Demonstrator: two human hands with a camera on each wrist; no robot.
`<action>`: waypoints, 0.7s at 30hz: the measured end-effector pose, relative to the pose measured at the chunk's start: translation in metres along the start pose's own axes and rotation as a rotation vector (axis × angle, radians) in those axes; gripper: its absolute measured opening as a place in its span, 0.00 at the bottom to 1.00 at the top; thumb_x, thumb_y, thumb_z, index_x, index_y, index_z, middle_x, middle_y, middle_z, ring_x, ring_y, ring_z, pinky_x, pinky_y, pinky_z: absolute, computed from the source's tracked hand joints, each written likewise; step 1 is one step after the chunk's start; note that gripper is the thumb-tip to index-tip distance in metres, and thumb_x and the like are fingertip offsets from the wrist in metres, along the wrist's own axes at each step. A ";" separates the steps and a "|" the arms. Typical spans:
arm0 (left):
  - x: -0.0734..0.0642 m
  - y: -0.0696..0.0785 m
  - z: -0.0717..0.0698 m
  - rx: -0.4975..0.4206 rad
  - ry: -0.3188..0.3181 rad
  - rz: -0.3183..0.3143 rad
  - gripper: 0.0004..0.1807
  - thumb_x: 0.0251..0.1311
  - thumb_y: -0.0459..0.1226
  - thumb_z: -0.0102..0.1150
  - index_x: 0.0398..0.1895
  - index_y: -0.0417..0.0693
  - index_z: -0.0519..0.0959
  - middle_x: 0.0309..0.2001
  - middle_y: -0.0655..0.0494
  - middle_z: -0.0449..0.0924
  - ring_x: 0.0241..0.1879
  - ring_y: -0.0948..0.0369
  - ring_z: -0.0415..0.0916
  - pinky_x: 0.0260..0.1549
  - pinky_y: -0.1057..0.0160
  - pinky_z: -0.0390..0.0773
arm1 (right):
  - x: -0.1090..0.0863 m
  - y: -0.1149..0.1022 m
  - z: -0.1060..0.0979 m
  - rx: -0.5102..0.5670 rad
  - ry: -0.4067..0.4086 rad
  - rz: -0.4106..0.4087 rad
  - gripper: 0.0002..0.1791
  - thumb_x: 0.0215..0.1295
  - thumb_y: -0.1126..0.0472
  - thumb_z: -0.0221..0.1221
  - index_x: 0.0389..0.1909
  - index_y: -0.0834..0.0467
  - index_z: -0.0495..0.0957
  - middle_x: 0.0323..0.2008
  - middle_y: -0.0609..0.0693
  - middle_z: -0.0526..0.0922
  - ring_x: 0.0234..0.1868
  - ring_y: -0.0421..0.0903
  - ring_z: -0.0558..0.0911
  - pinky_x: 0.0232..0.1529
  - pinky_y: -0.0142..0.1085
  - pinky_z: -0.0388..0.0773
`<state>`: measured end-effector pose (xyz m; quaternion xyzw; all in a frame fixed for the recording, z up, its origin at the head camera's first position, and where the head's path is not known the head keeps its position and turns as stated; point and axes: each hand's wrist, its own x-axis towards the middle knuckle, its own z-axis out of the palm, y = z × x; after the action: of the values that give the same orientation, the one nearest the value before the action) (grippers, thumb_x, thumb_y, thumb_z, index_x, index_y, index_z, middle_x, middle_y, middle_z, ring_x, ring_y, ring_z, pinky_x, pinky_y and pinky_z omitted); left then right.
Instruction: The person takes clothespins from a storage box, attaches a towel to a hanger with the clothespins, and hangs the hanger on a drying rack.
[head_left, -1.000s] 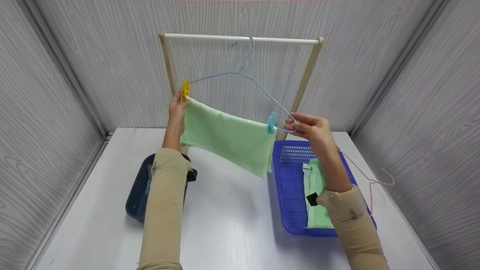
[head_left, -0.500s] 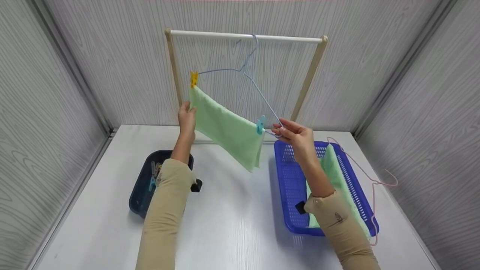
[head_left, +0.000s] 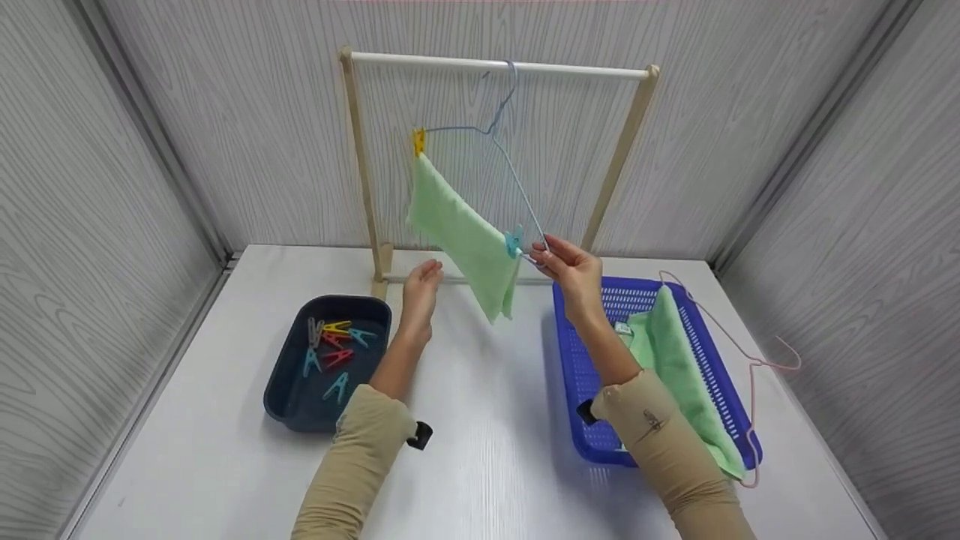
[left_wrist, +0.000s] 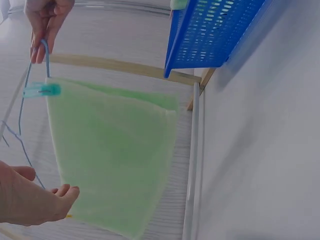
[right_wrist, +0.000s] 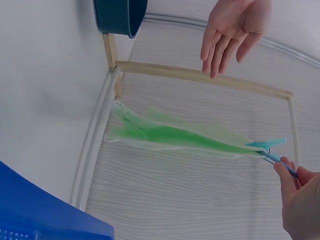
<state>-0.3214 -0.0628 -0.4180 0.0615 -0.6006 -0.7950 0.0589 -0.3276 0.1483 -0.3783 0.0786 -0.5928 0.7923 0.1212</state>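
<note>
A blue wire hanger (head_left: pixel 491 129) hooks over the white bar of a rack. From it hangs a folded green cloth (head_left: pixel 461 225), clipped by a yellow clothespin (head_left: pixel 418 142) at the left and a light blue clothespin (head_left: pixel 514 241) at the right. The right hand (head_left: pixel 574 274) pinches the hanger's right corner, close beside the blue clothespin; the hanger stands turned at an angle. Lower down, the left hand (head_left: pixel 421 304) holds nothing. Its fingers look extended in the right wrist view, apart from the cloth.
A dark tub (head_left: pixel 289 397) at the left holds several clothespins. At the right, a blue basket (head_left: pixel 574 375) contains more green cloth (head_left: pixel 679 367), with a pink hanger (head_left: pixel 752 364) leaning over its right edge. The rack's wooden posts (head_left: pixel 622 157) stand against the back wall.
The left hand has left the cloth's yellow-clipped corner and come down toward the table. The right hand has moved left with the hanger's corner, turning hanger and cloth.
</note>
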 end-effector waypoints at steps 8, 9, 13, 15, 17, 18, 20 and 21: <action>-0.022 -0.024 0.010 0.014 -0.073 -0.017 0.21 0.67 0.29 0.41 0.61 0.26 0.59 0.60 0.35 0.61 0.62 0.49 0.58 0.59 0.60 0.58 | 0.006 0.011 -0.006 -0.043 0.013 -0.011 0.17 0.62 0.77 0.51 0.53 0.74 0.71 0.44 0.66 0.79 0.43 0.51 0.81 0.45 0.39 0.75; -0.024 -0.026 0.011 0.023 -0.080 -0.025 0.21 0.67 0.29 0.41 0.61 0.26 0.59 0.60 0.35 0.62 0.62 0.49 0.58 0.59 0.60 0.58 | 0.006 0.011 -0.007 -0.051 0.005 -0.018 0.17 0.63 0.76 0.51 0.53 0.74 0.70 0.45 0.67 0.78 0.44 0.52 0.80 0.46 0.39 0.75; -0.031 -0.036 0.019 0.047 -0.104 -0.050 0.22 0.67 0.30 0.42 0.61 0.26 0.60 0.60 0.36 0.63 0.61 0.50 0.59 0.59 0.59 0.59 | 0.006 0.010 -0.012 -0.087 -0.012 -0.037 0.18 0.64 0.74 0.52 0.55 0.72 0.70 0.48 0.66 0.77 0.48 0.54 0.78 0.48 0.38 0.74; -0.035 -0.040 0.023 0.056 -0.124 -0.056 0.21 0.67 0.30 0.42 0.61 0.26 0.60 0.60 0.35 0.63 0.61 0.49 0.59 0.59 0.59 0.60 | 0.007 0.009 -0.015 -0.111 -0.013 -0.040 0.18 0.64 0.73 0.53 0.55 0.71 0.71 0.48 0.65 0.76 0.49 0.53 0.77 0.49 0.37 0.74; -0.038 -0.045 0.027 0.058 -0.150 -0.058 0.21 0.66 0.29 0.43 0.60 0.25 0.60 0.59 0.35 0.64 0.61 0.49 0.60 0.59 0.59 0.60 | 0.008 0.006 -0.017 -0.148 -0.008 -0.033 0.18 0.64 0.71 0.54 0.55 0.70 0.71 0.49 0.65 0.76 0.49 0.52 0.77 0.49 0.36 0.73; -0.040 -0.047 0.029 0.059 -0.163 -0.062 0.21 0.66 0.29 0.43 0.60 0.25 0.60 0.59 0.35 0.64 0.61 0.49 0.60 0.58 0.59 0.60 | 0.008 0.005 -0.019 -0.166 -0.007 -0.029 0.18 0.64 0.71 0.54 0.55 0.70 0.71 0.49 0.65 0.76 0.49 0.51 0.77 0.50 0.36 0.72; -0.044 -0.053 0.034 0.057 -0.190 -0.067 0.21 0.66 0.29 0.43 0.60 0.24 0.60 0.59 0.34 0.64 0.61 0.48 0.60 0.58 0.58 0.61 | 0.010 0.002 -0.021 -0.197 -0.008 -0.024 0.19 0.63 0.71 0.54 0.55 0.70 0.71 0.50 0.65 0.76 0.50 0.50 0.76 0.51 0.35 0.71; -0.046 -0.056 0.036 0.057 -0.203 -0.071 0.21 0.66 0.29 0.43 0.60 0.24 0.61 0.58 0.35 0.65 0.60 0.48 0.61 0.58 0.58 0.61 | 0.011 0.001 -0.023 -0.214 -0.008 -0.023 0.19 0.63 0.71 0.55 0.55 0.70 0.71 0.50 0.64 0.76 0.51 0.49 0.76 0.51 0.34 0.71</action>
<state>-0.2827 -0.0059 -0.4604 0.0035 -0.6234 -0.7813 -0.0320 -0.3376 0.1710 -0.3830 0.0754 -0.6737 0.7225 0.1355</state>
